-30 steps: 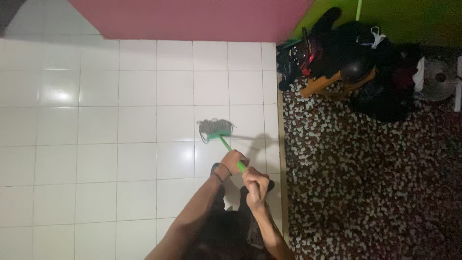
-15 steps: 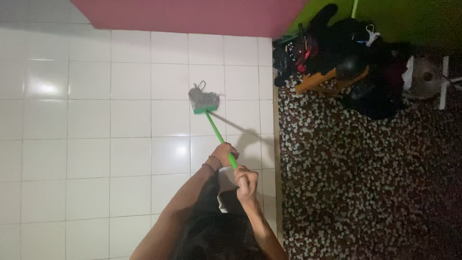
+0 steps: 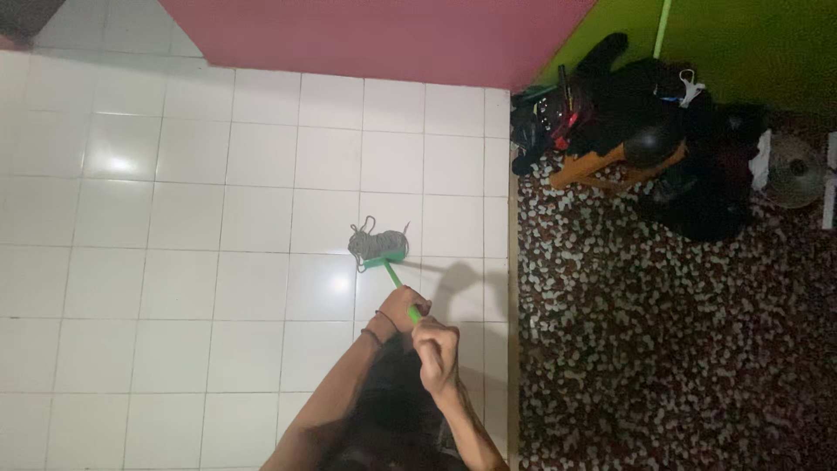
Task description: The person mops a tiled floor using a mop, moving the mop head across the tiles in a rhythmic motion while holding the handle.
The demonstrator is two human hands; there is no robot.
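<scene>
Both of my hands grip the green handle [image 3: 395, 277] of a mop. My left hand [image 3: 402, 308] is lower on the shaft, nearer the mop head, with a dark band on its wrist. My right hand [image 3: 437, 352] holds the shaft higher up, closer to my body. The grey string mop head [image 3: 377, 243] with its green clamp rests on the white tiled floor [image 3: 218, 227] just ahead of my hands. My dark clothing shows at the bottom of the view.
A pink wall [image 3: 384, 35] runs along the far edge of the tiles. To the right lies a dark pebble-patterned floor [image 3: 663, 331]. At its far end sit a pile of black bags and clothes [image 3: 663, 131], a small fan [image 3: 793, 170] and a green wall [image 3: 750, 44].
The mop head has been pulled back toward me across the tiles from its farther reach half a second ago. My hands moved with the handle and kept their grip.
</scene>
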